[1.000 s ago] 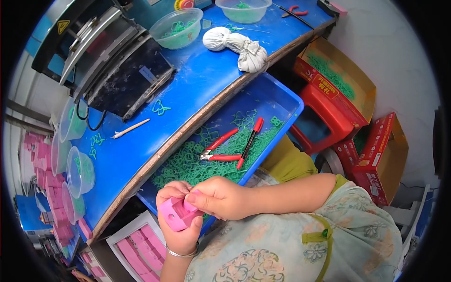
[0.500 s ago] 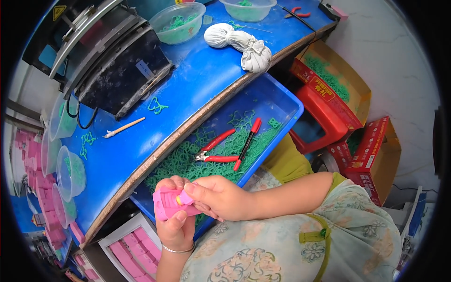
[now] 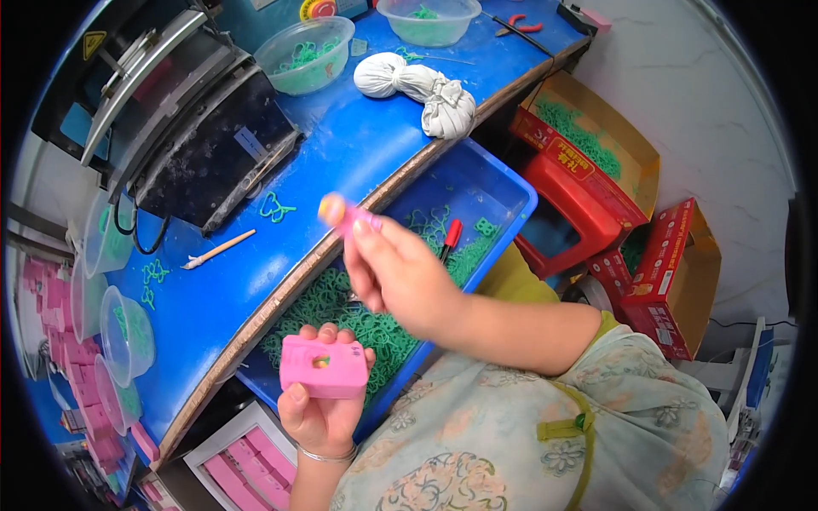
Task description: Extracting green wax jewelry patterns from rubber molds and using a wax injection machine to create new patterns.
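Note:
My left hand (image 3: 328,422) is closed around a pink rubbery block (image 3: 300,375), with a hole in its face where a little yellow and green shows. Up and to the right, my right hand (image 3: 409,281) pinches a small pink piece (image 3: 349,220) with an orange-yellow end, slightly blurred. That piece is apart from the block, over the table's edge. Both hands are above a blue tray (image 3: 521,200) of tangled green rubbery outline shapes (image 3: 379,336). A red-and-black pen (image 3: 452,237) lies in the tray, partly behind my right hand, which hides most of the pliers.
On the blue table (image 3: 341,162) are a black machine (image 3: 213,145), a brush-like stick (image 3: 220,249), a white cloth bundle (image 3: 417,85) and several clear tubs (image 3: 311,81). A red stool (image 3: 571,204) and open cartons (image 3: 669,281) stand to the right; pink blocks (image 3: 247,468) lie in a white frame lower left.
My hands were together on the pink block. My right hand has moved up and away with the small pink piece; my left hand keeps the block, now showing a hole. The view has shifted slightly.

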Motion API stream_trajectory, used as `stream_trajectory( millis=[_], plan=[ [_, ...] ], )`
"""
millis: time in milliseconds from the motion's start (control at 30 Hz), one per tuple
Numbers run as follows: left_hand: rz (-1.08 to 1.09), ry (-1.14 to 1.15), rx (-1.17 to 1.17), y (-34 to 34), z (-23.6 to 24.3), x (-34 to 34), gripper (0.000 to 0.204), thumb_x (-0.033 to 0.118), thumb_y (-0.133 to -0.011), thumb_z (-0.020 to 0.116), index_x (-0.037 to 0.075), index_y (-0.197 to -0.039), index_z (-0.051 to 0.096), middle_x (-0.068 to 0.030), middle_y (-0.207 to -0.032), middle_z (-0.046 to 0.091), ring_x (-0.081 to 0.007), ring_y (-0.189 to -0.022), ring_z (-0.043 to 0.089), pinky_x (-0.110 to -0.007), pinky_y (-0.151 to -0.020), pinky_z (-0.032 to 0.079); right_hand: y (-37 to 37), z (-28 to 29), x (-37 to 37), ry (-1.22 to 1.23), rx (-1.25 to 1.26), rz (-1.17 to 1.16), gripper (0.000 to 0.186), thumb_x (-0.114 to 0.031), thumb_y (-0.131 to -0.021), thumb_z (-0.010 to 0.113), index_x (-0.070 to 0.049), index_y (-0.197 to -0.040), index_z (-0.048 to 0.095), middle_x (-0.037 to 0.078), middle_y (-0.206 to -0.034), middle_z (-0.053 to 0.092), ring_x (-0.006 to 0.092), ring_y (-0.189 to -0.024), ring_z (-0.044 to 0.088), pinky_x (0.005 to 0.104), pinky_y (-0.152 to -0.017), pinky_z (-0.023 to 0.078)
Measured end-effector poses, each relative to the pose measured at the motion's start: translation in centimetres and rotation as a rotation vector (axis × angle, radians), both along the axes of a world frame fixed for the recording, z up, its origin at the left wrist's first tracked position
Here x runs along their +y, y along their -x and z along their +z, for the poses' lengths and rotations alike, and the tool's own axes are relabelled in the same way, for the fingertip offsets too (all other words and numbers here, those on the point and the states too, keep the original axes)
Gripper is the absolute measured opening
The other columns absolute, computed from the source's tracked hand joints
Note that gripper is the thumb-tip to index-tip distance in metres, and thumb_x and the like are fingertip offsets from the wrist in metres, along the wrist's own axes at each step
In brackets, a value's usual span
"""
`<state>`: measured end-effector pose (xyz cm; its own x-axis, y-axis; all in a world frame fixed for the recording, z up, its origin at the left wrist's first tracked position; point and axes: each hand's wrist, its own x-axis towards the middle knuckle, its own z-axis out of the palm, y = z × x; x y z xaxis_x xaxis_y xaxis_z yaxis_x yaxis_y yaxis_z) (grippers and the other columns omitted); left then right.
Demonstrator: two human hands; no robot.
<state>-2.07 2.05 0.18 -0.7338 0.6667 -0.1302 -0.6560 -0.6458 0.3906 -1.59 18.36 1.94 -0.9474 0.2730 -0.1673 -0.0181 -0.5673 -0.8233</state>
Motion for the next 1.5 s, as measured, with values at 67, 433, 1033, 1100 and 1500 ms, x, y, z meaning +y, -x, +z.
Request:
stream_trajectory(
  millis=[67, 433, 1033, 1100, 1500],
  plan=[
    [-0.003, 0.054, 0.017, -0.3, 0.3, 0.1, 0.056, 0.016, -0.066, 0.067, 0.004, -0.115, 0.043, -0.0091, -0.109, 0.048, -0.0251, -0.108, 0.045, -0.048, -0.095, 0.037, 1.5, -0.2, 1.9, -0.007, -0.034, 0.046, 0.029, -0.028, -0.096, 0.037, -0.003, -0.090, 0.050, 0.005, -0.062, 0.050, 0.0066, -0.041, 0.040, 0.0187, -0.039, 0.033],
    [0.531, 1.171, 0.661, -1.3, -0.3, -0.1, 0.045, 0.007, -0.074, 0.069, 0.005, -0.105, 0.037, -0.0068, -0.100, 0.043, -0.0127, -0.087, 0.046, -0.027, -0.076, 0.042, -3.0, -3.6, -1.1, 0.077, -0.158, 0.577, 0.041, -0.042, -0.089, 0.050, -0.002, -0.098, 0.049, 0.010, -0.108, 0.052, 0.0179, -0.100, 0.052, 0.0338, -0.087, 0.045],
    [0.173, 1.158, 1.178, -0.5, -2.3, -0.8, 0.109, 0.045, -0.050, 0.083, 0.002, -0.133, 0.027, -0.0160, -0.130, 0.034, -0.0254, -0.118, 0.039, -0.037, -0.095, 0.036, -3.9, -3.0, -2.1, 0.003, 0.000, 0.387, 0.041, -0.037, -0.095, 0.041, 0.000, -0.107, 0.055, 0.003, -0.097, 0.058, 0.0083, -0.091, 0.053, 0.0253, -0.082, 0.042],
    [0.125, 0.950, 0.963, -0.5, -2.4, -0.3, 0.109, 0.046, -0.052, 0.082, 0.001, -0.134, 0.026, -0.0151, -0.128, 0.037, -0.0239, -0.114, 0.044, -0.035, -0.095, 0.038, -4.0, -3.0, -2.5, 0.018, 0.016, 0.374, 0.041, -0.036, -0.095, 0.039, 0.000, -0.108, 0.054, 0.003, -0.098, 0.057, 0.0077, -0.091, 0.051, 0.0249, -0.083, 0.041],
    [0.239, 0.043, 0.213, 2.0, -1.1, -0.7, 0.073, 0.072, -0.064, 0.056, 0.004, -0.092, 0.049, -0.0071, -0.087, 0.054, -0.0197, -0.075, 0.052, -0.037, -0.071, 0.045, -4.7, -5.0, -2.6, -0.204, -0.070, 0.552, 0.027, -0.025, -0.086, 0.057, 0.000, -0.092, 0.049, 0.004, -0.076, 0.056, 0.0090, -0.068, 0.053, 0.0247, -0.061, 0.045]
  ],
)
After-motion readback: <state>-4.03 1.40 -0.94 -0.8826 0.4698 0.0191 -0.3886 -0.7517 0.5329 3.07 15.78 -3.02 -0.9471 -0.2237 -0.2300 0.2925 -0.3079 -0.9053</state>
